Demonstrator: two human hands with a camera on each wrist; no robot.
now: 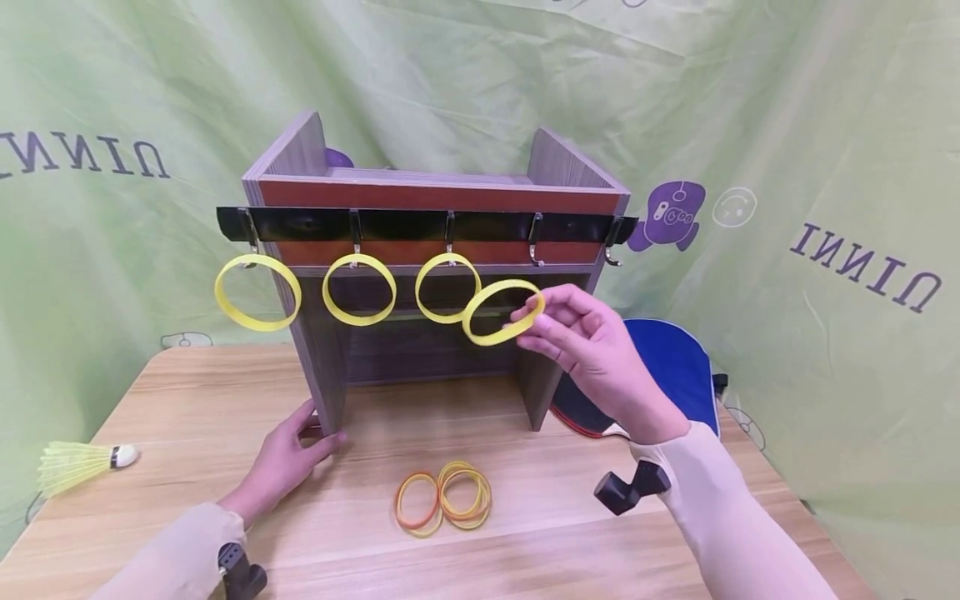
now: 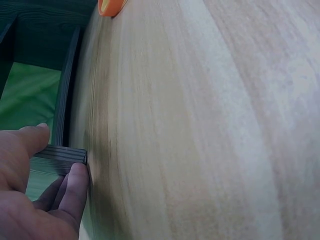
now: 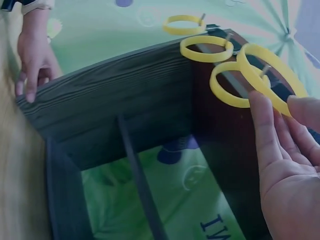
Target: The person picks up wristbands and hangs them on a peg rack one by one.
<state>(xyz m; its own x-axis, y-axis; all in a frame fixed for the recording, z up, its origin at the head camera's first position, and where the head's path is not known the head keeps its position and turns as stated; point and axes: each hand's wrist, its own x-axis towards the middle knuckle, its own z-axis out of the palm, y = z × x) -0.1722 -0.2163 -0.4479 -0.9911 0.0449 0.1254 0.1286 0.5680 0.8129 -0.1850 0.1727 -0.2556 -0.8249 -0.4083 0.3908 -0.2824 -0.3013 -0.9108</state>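
My right hand (image 1: 600, 358) pinches a yellow silicone wristband (image 1: 487, 340) between thumb and fingers, below a bare metal hook (image 1: 536, 246). Three more yellow wristbands hang from the hooks to its left, on a black hook rail (image 1: 487, 226) along the front of a grey wooden shelf (image 1: 318, 350). In the right wrist view the held wristband (image 3: 244, 65) overlaps the nearest hanging one (image 3: 216, 92). Low on the shelf's left side, my left hand (image 1: 283, 457) grips the panel's edge (image 2: 62, 154), thumb on one face and fingers on the other.
Several yellow and orange wristbands (image 1: 398, 504) lie on the wooden table (image 1: 315, 550) before the shelf. A yellow shuttlecock (image 1: 75, 467) is at the left, and a blue table tennis bat (image 1: 678, 367) lies behind my right arm. Green printed fabric (image 1: 825, 167) surrounds the table.
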